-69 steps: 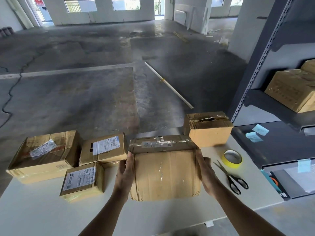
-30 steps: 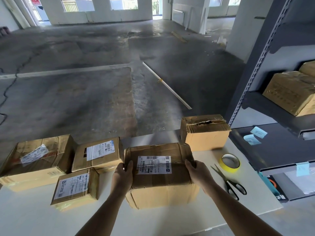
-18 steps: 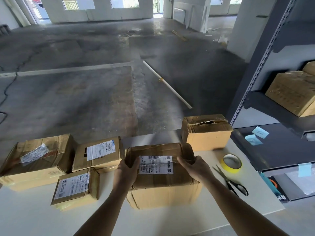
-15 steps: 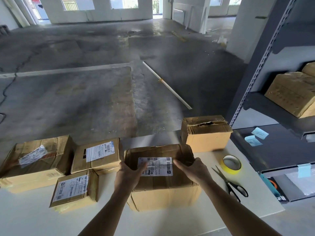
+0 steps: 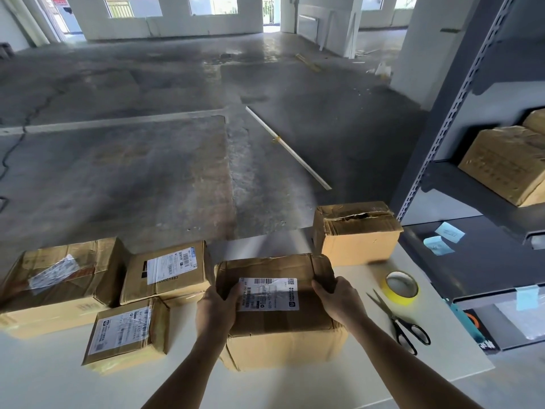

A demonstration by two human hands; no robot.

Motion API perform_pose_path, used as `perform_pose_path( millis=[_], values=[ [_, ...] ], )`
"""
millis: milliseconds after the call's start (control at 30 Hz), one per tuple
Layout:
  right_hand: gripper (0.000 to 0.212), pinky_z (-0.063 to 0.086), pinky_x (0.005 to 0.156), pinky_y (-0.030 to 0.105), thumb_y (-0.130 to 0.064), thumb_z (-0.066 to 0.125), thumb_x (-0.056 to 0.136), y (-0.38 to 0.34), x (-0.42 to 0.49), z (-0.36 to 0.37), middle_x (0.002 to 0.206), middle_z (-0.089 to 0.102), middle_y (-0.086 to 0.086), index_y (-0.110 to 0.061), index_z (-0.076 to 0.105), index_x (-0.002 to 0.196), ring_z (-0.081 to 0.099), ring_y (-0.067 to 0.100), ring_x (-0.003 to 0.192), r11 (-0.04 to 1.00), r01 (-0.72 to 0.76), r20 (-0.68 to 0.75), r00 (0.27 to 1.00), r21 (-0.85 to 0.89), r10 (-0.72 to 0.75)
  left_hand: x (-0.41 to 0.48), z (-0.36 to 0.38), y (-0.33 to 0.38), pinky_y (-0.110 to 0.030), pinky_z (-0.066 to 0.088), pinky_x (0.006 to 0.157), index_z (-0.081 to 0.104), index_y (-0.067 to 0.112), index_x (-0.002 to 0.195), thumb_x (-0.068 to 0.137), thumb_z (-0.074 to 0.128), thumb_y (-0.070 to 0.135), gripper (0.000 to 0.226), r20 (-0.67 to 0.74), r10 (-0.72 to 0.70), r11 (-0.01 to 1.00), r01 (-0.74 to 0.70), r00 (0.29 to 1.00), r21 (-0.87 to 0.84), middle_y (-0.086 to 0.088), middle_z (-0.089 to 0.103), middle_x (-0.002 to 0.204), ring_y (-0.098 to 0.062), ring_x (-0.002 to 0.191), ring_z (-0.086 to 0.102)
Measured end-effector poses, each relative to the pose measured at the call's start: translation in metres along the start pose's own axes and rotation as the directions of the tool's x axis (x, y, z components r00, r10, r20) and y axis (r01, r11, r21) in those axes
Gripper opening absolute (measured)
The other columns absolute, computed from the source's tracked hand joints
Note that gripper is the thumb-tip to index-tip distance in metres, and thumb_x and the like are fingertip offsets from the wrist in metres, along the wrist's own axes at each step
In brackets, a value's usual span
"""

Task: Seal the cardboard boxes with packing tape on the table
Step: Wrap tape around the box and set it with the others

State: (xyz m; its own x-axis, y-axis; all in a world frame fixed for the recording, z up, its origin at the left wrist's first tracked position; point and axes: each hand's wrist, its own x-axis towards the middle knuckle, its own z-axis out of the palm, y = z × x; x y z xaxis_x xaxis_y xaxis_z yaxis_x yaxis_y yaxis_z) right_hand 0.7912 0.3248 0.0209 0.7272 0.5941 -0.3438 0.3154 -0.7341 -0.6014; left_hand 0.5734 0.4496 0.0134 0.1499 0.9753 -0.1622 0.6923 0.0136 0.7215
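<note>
My left hand (image 5: 216, 311) is gripping the left top edge of the crumpled brown cardboard box with a white shipping label (image 5: 274, 323), fingers curled onto its top. This box is standing on the white table (image 5: 44, 382), near the front edge. My right hand (image 5: 339, 302) is gripping the box's right top edge, fingers curled over a creased flap.

I am judging the box light to moderate in weight, with soft, worn walls likely to give under pressure. The glossy label is probably slick. I am advising a hold low on both side walls, not on the flaps.

Left of the box, a large brown carton with a torn label (image 5: 59, 278), a small brown labelled parcel (image 5: 126, 332) and a flat brown labelled carton (image 5: 168, 273) are crowding that side, the flat carton just beside it. Behind the box to its right, a brown carton with a torn top (image 5: 356, 231) is standing apart. Right of the box, black-handled scissors (image 5: 398, 323) and a yellow tape roll (image 5: 401, 286) are lying near, with nothing between. Further right, grey metal shelving (image 5: 472, 261) is bounding the table.
</note>
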Motion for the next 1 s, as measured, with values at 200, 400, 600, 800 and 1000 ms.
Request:
perform_pose_path(
  millis=[200, 400, 600, 800, 1000],
  values=[
    [0.046, 0.039, 0.057, 0.023, -0.047, 0.044, 0.102, -0.002, -0.004, 0.001, 0.095, 0.057, 0.002, -0.005, 0.055, 0.117, 0.055, 0.019, 0.084, 0.998, 0.055, -0.036, 0.998, -0.044, -0.057, 0.003, 0.001, -0.001, -0.035, 0.053, 0.060, 0.063, 0.000, 0.105, 0.101, 0.049, 0.035, 0.038, -0.059, -0.002, 0.999, 0.004, 0.998, 0.047, -0.009, 0.063, 0.079, -0.028, 0.073, 0.063],
    [0.054, 0.050, 0.076, 0.034, -0.040, 0.024, 0.107, -0.002, -0.005, -0.006, 0.105, 0.069, 0.014, -0.003, 0.062, 0.112, 0.062, 0.025, 0.087, 1.000, 0.015, -0.048, 0.999, -0.007, -0.015, 0.000, 0.000, 0.003, -0.030, 0.038, 0.063, 0.063, -0.004, 0.106, 0.106, 0.037, 0.030, 0.042, -0.074, 0.006, 0.996, 0.000, 0.997, 0.085, -0.024, 0.067, 0.095, -0.037, 0.086, 0.063],
    [0.064, 0.047, 0.059, 0.025, -0.066, 0.031, 0.097, 0.001, -0.006, -0.008, 0.103, 0.062, 0.007, -0.012, 0.050, 0.127, 0.061, 0.019, 0.083, 0.999, 0.006, -0.023, 1.000, 0.037, -0.005, -0.001, -0.005, 0.001, -0.037, 0.055, 0.069, 0.051, 0.002, 0.124, 0.101, 0.037, 0.048, 0.053, 0.008, -0.002, 0.998, 0.001, 1.000, 0.057, -0.016, 0.067, 0.100, -0.033, 0.090, 0.066],
    [0.088, 0.053, 0.074, 0.031, -0.083, 0.059, 0.072, -0.004, -0.001, 0.001, 0.109, 0.061, 0.002, -0.013, 0.046, 0.124, 0.061, 0.023, 0.098, 0.999, 0.017, 0.014, 1.000, -0.030, -0.017, -0.009, -0.003, 0.006, -0.042, 0.060, 0.075, 0.028, 0.013, 0.142, 0.072, 0.060, 0.077, 0.100, 0.038, 0.084, 0.990, -0.088, 0.996, 0.113, -0.008, 0.065, 0.114, -0.030, 0.098, 0.068],
    [0.077, 0.047, 0.062, 0.023, -0.073, 0.061, 0.079, -0.001, 0.002, 0.004, 0.099, 0.060, 0.000, -0.009, 0.055, 0.120, 0.057, 0.019, 0.088, 1.000, 0.003, -0.022, 1.000, -0.010, -0.003, -0.007, -0.002, 0.007, -0.042, 0.061, 0.069, 0.041, 0.007, 0.131, 0.079, 0.061, 0.069, 0.084, 0.019, 0.042, 0.993, -0.044, 0.999, 0.113, -0.006, 0.067, 0.099, -0.025, 0.085, 0.068]
  ],
)
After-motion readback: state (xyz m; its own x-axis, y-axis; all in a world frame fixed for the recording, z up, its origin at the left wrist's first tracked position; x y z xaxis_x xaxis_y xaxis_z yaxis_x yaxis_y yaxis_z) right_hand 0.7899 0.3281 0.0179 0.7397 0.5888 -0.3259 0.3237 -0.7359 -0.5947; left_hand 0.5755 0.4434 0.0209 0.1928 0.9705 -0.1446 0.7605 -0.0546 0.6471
